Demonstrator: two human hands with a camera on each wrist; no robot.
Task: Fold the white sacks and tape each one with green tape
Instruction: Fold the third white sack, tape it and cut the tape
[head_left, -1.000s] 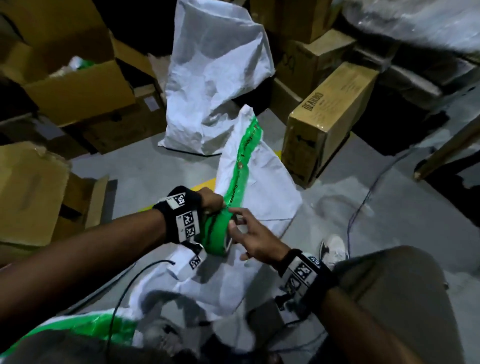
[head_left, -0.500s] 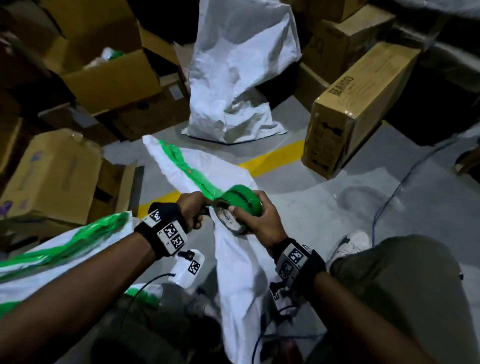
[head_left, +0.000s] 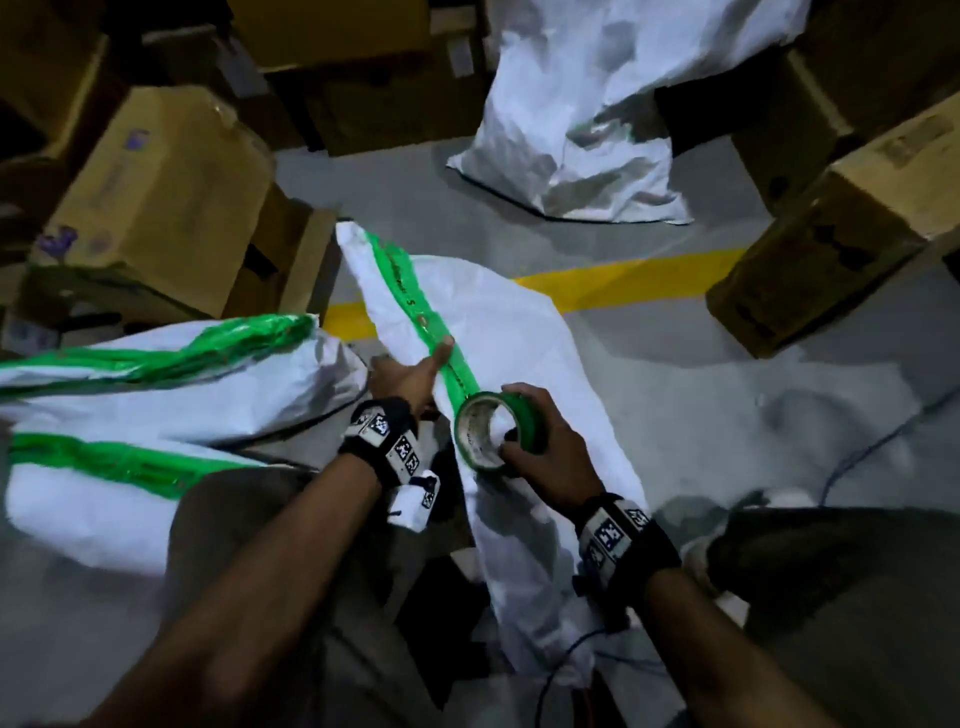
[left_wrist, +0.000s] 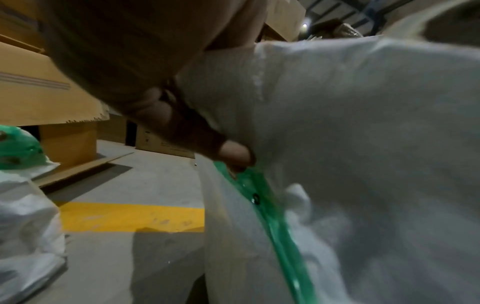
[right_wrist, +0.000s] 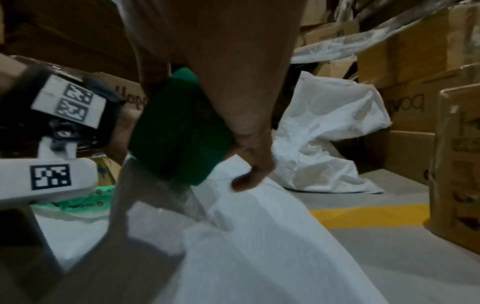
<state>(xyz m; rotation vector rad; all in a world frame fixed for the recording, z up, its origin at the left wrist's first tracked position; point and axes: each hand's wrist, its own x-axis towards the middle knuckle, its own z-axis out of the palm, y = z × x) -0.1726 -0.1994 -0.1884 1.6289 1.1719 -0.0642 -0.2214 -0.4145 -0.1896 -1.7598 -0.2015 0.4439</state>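
Two things we hold: our right hand (head_left: 545, 457) fingers (head_left: 519, 391) curl round the tape roll (head_left: 527, 418); our left hand (head_left: 408, 376) pinches the taped sack (head_left: 498, 332).

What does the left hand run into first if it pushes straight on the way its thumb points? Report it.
The left hand meets the green tape strip on the white sack at once: its thumb already touches it. Beyond, probably more sack.

Both forearms reach up from the bottom edge, wristbands (head_left: 387, 435) on. Left hand (head_left: 410, 375), centre frame, pinches the white sack (head_left: 519, 332), thumb stretched straight; right hand (head_left: 545, 452) just right of it curls round the tape roll (head_left: 527, 423).
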